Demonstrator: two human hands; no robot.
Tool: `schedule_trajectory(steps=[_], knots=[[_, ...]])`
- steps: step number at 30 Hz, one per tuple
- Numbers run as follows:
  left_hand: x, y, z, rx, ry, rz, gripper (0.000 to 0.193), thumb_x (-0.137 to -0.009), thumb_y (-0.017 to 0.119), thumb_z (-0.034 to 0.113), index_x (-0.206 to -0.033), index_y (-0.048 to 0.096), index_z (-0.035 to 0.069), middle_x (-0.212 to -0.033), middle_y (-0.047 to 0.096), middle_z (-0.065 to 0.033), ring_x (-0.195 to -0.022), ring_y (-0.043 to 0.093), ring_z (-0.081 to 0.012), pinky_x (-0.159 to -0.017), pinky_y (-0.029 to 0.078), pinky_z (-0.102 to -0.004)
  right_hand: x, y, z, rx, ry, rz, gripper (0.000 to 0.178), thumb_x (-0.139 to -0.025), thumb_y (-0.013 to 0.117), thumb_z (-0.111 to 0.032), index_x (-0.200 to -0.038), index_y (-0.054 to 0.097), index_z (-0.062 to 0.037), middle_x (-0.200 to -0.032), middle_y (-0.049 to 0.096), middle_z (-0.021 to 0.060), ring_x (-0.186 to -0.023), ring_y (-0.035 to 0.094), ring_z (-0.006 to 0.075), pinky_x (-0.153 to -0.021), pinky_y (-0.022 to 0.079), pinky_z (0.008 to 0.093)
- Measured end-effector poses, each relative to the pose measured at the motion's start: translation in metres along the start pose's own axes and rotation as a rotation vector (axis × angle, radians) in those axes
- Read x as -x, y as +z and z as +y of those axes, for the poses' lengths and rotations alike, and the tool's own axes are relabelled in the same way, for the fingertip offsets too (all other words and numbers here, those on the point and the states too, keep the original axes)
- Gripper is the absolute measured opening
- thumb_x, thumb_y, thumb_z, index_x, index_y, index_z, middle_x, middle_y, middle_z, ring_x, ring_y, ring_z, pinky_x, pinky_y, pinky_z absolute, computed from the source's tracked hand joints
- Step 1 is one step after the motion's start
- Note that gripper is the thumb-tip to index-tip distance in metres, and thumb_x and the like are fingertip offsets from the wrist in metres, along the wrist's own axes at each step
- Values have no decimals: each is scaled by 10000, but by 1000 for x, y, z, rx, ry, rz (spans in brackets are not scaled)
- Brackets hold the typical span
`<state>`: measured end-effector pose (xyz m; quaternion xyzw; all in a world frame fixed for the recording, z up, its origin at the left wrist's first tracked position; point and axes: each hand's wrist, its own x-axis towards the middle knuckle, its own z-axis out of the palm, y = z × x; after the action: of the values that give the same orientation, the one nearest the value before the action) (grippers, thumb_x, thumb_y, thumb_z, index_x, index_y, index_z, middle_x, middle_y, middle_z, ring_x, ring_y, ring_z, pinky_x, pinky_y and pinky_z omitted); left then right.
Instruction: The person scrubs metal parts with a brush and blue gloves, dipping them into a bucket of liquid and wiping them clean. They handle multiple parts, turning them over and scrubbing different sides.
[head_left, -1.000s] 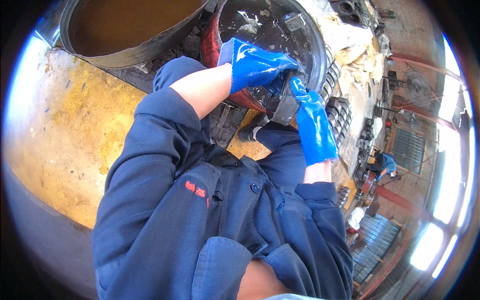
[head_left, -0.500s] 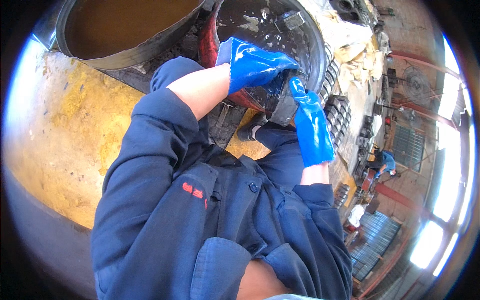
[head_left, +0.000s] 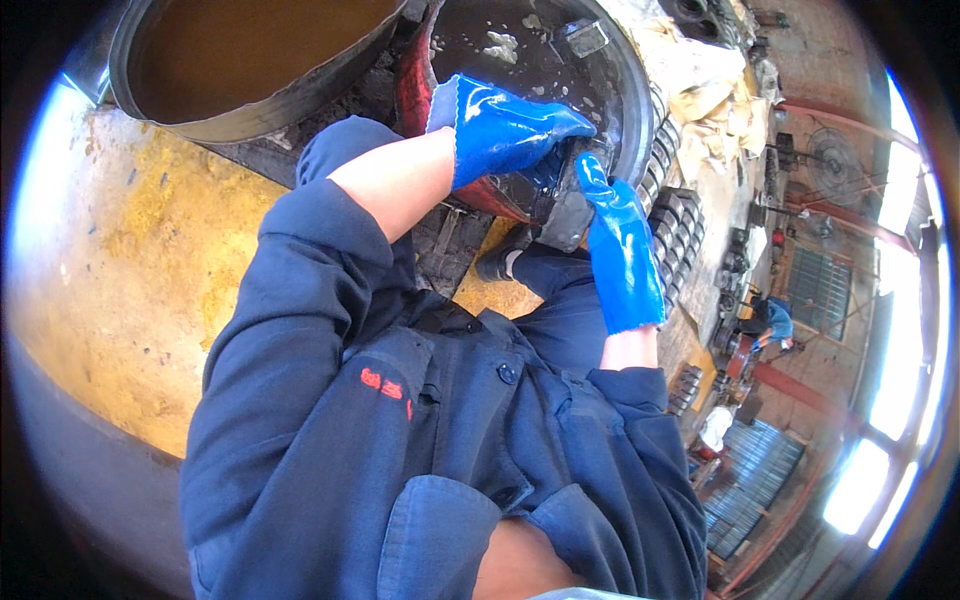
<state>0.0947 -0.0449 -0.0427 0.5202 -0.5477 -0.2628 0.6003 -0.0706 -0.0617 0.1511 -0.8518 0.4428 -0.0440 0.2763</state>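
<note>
My left hand (head_left: 515, 130), in a wet blue rubber glove, reaches across the near rim of a red drum (head_left: 412, 88). Its fingers bend down at the upper end of a dark grey wet metal-looking block (head_left: 568, 218); whether they pinch something smaller there is hidden. From the other side my right hand (head_left: 618, 225), gloved alike, closes on the block's right edge, thumb on top. The block slants over the drum's near rim, its lower end outside. Dark liquid (head_left: 470, 40) with pale foam patches fills the drum, and a small clear-looking rectangular piece (head_left: 583, 40) lies near its far right side.
Left of the drum stands a wider open drum (head_left: 255, 118) of brown liquid. Stacked dark metal blocks (head_left: 678, 235) and crumpled pale sheeting (head_left: 700, 95) are at the right. Yellow-stained floor (head_left: 150, 240) extends left. A person in blue (head_left: 775, 320) works far right, near a large fan (head_left: 835, 160).
Both hands keep their places on the block, with only a very slight shift to the left. The foam on the liquid has drifted a little.
</note>
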Motion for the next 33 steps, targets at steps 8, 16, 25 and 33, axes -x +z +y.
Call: schedule_trajectory(steps=[8,16,25,33], knots=[[-4,5,0,-153,12,38,399,-1052,539,121,-1432,635,196,-1327,722,-93,-1157,729,-249,-1007,578,-338,4,-2,-2,2,14,11,446,-988,726,-429,-1068,667,5,-940,586,130,-877,563,249,-830,486,403],[3,-8,20,-79,7,-25,381,-1066,527,132,-1431,633,162,-1300,730,-116,-1103,748,-241,-971,598,-340,1,3,-2,-2,10,1,447,-995,716,-436,-1052,662,4,-921,571,124,-862,548,243,-820,480,400],[6,-15,37,-19,21,-41,411,-1112,470,123,-1507,583,122,-1215,710,-116,-891,730,-170,-847,628,-322,4,1,-4,3,23,8,450,-1003,704,-444,-1035,655,3,-899,553,117,-846,532,236,-809,472,397],[1,-12,43,228,-182,-87,399,-1134,467,230,-1499,590,130,-1189,718,-92,-918,718,-150,-834,620,-317,6,0,-2,4,34,10,455,-1011,694,-451,-1019,650,2,-880,537,110,-831,517,231,-799,466,395]])
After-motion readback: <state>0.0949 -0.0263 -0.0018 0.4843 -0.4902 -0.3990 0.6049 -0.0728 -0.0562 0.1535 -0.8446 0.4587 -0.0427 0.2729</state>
